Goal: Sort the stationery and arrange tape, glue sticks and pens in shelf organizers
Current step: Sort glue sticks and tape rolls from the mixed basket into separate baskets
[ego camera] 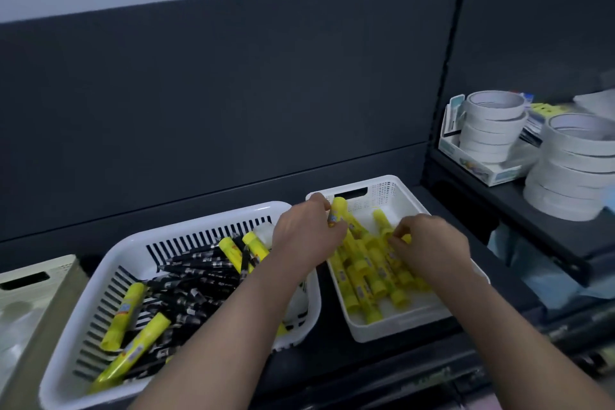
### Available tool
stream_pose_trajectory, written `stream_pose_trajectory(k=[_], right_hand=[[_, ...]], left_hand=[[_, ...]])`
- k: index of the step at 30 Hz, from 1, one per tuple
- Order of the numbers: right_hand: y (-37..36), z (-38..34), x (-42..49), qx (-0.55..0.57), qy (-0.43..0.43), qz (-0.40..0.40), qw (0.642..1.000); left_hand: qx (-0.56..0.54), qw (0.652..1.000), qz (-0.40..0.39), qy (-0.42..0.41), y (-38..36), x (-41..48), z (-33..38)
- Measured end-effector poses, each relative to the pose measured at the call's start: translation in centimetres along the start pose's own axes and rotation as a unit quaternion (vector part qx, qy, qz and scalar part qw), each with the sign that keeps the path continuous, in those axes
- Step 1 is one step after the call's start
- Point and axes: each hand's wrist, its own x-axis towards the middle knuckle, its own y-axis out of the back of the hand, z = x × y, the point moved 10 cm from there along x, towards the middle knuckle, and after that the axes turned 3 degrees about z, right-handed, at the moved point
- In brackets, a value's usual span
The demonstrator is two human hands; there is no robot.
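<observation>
The left hand [306, 233] grips 1 glue stick [338, 211] above the white organizer [399, 329]; the right hand [432, 243] pinches the stacked sticks [372, 280] inside; the person should lay it parallel, caps aligned.

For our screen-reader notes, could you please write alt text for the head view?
A person's left hand grips a yellow glue stick over a white perforated plastic basket of them, the right hand touching the pile; a larger white slatted plastic basket holds black pens.
</observation>
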Motion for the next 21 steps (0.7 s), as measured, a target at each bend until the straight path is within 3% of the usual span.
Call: stream_pose_trajectory(k=[7, 12, 21], right_hand=[[0.7, -0.6, -0.1, 0.011, 0.062, -0.005, 0.998], [0.7, -1.2, -0.1, 0.016, 0.076, -0.012, 0.997], [0.1, -8.3, -2.0, 0.047, 0.152, -0.021, 0.987]], left_hand=[[0.136, 0.990, -0.022, -0.003, -4.0, 1.6, 2.6], [0.121, 0.993, -0.001, -0.007, -3.4, 2.4, 2.5], [0.108, 0.991, 0.047, 0.065, 4.0, -1.2, -7.3]])
